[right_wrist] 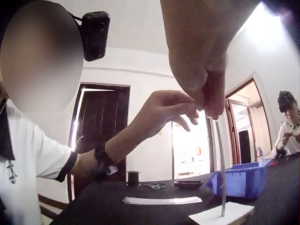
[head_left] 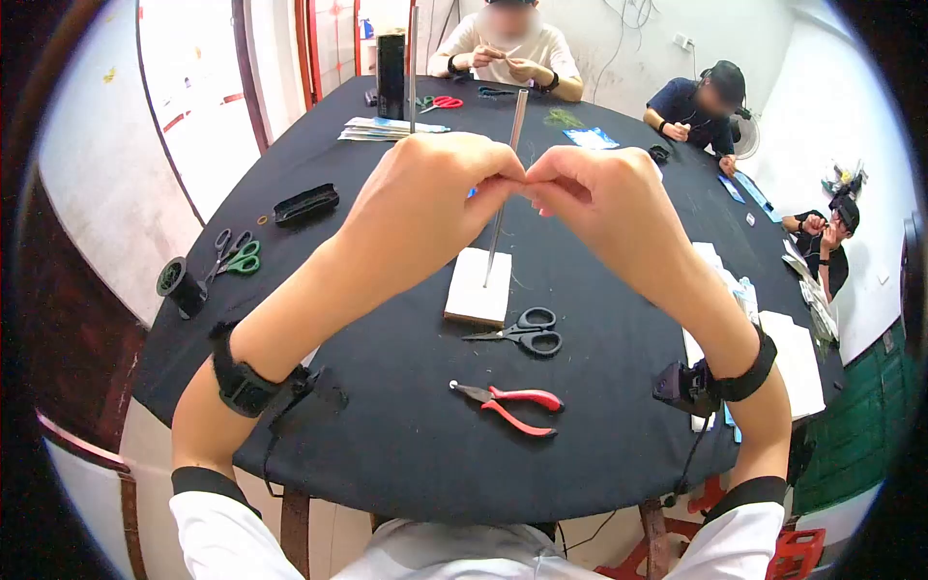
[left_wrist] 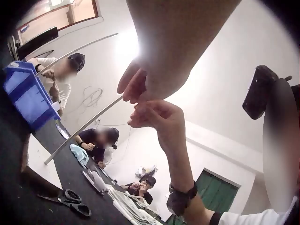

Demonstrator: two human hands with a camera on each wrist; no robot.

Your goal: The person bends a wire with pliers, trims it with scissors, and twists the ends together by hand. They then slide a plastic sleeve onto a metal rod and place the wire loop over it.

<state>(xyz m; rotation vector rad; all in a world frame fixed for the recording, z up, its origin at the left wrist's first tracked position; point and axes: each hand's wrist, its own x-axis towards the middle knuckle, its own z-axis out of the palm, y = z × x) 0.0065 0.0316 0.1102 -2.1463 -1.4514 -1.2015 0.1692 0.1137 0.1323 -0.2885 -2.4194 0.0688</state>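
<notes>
My left hand (head_left: 440, 179) and right hand (head_left: 599, 188) are raised over the table, thumbs and forefingers pinched together, fingertips meeting. What they pinch is too thin to tell, mostly hidden by the fingertips. Right beside them stands a slim metal rod (head_left: 494, 246), upright in a white block (head_left: 466, 298); its top shows beyond the hands in the head view. The right wrist view has my left hand (right_wrist: 166, 110) close beside the right one (right_wrist: 204, 84), over the rod. Black scissors (head_left: 532, 332) lie in front of the block, and red-handled pliers (head_left: 507, 404) lie nearer me.
On the left are a spool of dark thread (head_left: 180, 287), green-handled scissors (head_left: 242, 257) and a black tray (head_left: 306, 204). A blue bin (left_wrist: 30, 93) stands behind the block. Papers (head_left: 788, 362) lie at the right. Several people sit around the table, one person (head_left: 512, 53) opposite.
</notes>
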